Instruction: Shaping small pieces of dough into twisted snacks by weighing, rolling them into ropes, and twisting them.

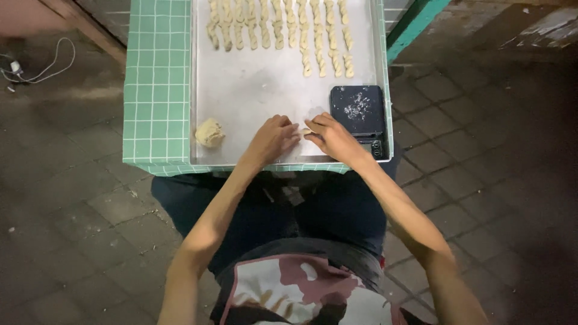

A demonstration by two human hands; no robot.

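Both hands, left (272,139), right (335,137), fingers pinching small dough piece (305,131) on tray (253,96).

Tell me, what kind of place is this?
Probably a small home or street snack-making spot: a metal tray with rows of dough twists, a scale, a tiled table, and paved ground.

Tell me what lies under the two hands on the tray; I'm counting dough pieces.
Between the left hand and right hand a small dough piece shows on the metal tray; the rest is covered.
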